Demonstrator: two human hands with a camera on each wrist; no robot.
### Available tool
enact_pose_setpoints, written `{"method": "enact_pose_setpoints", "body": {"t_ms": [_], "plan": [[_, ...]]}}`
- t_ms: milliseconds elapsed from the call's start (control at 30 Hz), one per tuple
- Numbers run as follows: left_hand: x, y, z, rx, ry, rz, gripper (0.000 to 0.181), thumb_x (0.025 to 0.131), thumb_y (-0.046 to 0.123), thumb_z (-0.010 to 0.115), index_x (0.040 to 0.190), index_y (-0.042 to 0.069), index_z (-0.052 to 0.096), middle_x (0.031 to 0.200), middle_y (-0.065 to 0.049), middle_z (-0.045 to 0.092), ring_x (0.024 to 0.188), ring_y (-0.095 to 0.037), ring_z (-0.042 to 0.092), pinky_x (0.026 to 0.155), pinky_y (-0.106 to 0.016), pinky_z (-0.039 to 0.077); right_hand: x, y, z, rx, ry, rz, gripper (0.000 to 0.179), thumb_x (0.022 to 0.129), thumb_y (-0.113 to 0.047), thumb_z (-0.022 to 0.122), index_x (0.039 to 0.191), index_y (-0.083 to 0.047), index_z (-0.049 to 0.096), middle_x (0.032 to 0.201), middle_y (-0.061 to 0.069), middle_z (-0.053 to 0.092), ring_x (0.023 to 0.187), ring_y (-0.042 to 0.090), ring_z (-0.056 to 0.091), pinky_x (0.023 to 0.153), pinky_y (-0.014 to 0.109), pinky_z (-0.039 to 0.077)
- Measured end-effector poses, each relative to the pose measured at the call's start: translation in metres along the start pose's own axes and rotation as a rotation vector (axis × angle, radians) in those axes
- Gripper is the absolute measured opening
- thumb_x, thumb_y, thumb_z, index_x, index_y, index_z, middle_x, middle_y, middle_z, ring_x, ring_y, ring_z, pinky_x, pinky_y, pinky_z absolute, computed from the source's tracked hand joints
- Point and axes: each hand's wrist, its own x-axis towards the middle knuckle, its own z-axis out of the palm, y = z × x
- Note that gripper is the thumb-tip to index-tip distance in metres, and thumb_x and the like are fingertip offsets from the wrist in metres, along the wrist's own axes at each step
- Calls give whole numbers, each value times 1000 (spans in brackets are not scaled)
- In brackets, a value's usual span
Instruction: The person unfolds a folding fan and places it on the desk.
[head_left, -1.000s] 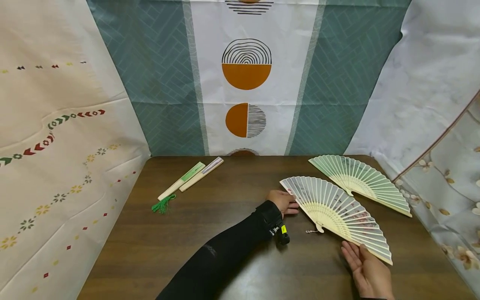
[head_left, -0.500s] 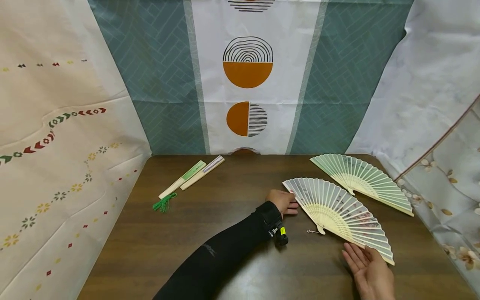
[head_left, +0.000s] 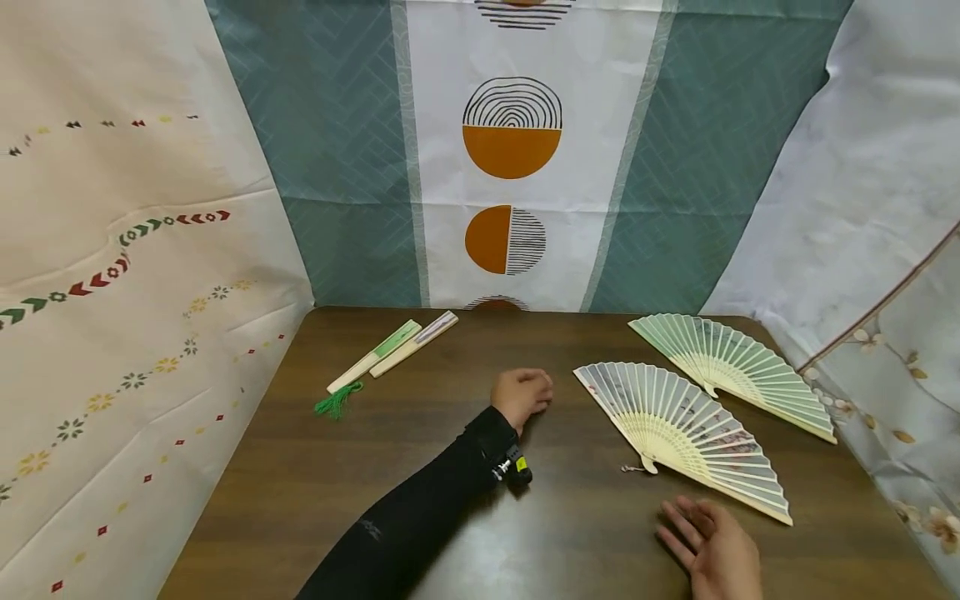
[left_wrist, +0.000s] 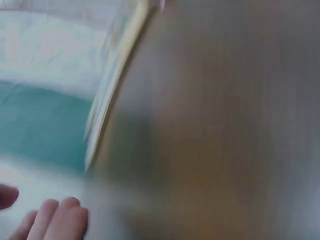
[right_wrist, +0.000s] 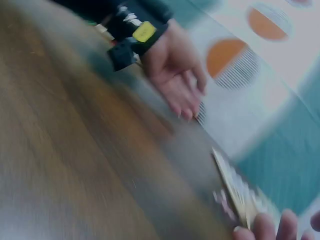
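A white folding fan with a faint floral print lies spread on the table, a small tassel at its pivot. My left hand is off to its left, apart from it and holding nothing, with fingers loosely bent. Below the fan's lower edge my right hand is palm up, its fingers relaxed and free of the fan. Behind the white one, a green folding fan is also spread. The left wrist view is blurred, with the fan's edge beyond the left fingers.
Two folded fans lie at the back left: a green one with a green tassel, and a pale one beside it. Hanging cloths surround the brown wooden table at the back and sides.
Both hands have let go of the white fan's ends. The left hand has drawn away to the left, and the right has moved slightly left and down. The fan stays spread.
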Motion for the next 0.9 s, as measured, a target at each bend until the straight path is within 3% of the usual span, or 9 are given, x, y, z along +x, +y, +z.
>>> {"method": "enact_pose_setpoints", "body": {"t_ms": [100,167,267,367,467,567,700,833,900], "plan": [[44,-19,-46,334,155,213,30,104,21,75,128,5,84,117,-14,87,107,-28,84,89,-33,68,1,-1,38,-72,4,-172,30,124,-23,41,106,-22,65,97,-15,79,96,4,81,86,29,73],[68,-32,-81,577,257,282,34,105,29,75,133,13,83,123,-9,87,113,-28,82,96,-39,67,4,1,66,-117,-28,-295,24,122,-17,47,107,-18,66,98,-13,80,95,5,81,83,27,72],[79,-43,-126,818,285,247,48,104,31,74,146,9,75,145,-18,77,137,-43,72,114,-56,63,14,12,108,-208,-110,-424,15,119,-9,53,114,-9,67,104,-9,82,98,6,81,85,25,71],[61,-36,-152,970,206,133,66,105,32,76,158,-4,61,167,-30,58,160,-55,50,129,-71,50,28,29,150,-392,-194,-493,16,115,-5,60,127,1,70,121,3,83,110,9,77,93,22,66],[41,-26,-161,1064,129,15,79,105,37,80,164,-7,52,177,-31,43,170,-57,32,134,-79,39,44,47,187,-584,-287,-523,31,111,-9,67,140,3,69,141,17,76,130,23,73,105,28,62],[31,-25,-164,1112,96,-55,84,107,46,77,168,-4,48,181,-28,39,172,-53,30,134,-80,36,61,58,217,-673,-394,-530,40,110,-13,69,147,3,67,153,25,69,144,41,66,116,46,60],[26,-27,-168,1141,134,-43,79,107,48,75,162,-6,55,176,-27,46,167,-52,40,131,-79,42,82,65,243,-702,-452,-532,42,113,-16,66,151,2,64,156,25,67,147,45,64,122,59,57],[19,-21,-171,1192,219,26,59,104,41,83,140,-5,73,151,-28,66,141,-54,62,111,-74,60,98,64,257,-664,-438,-507,43,113,-16,63,152,3,61,155,26,65,140,41,67,114,52,63],[13,-11,-171,1197,258,49,46,103,31,85,132,-3,76,134,-29,69,126,-54,66,100,-72,65,104,61,262,-613,-430,-489,44,113,-14,63,152,5,61,153,28,65,135,39,69,109,47,66]]}}
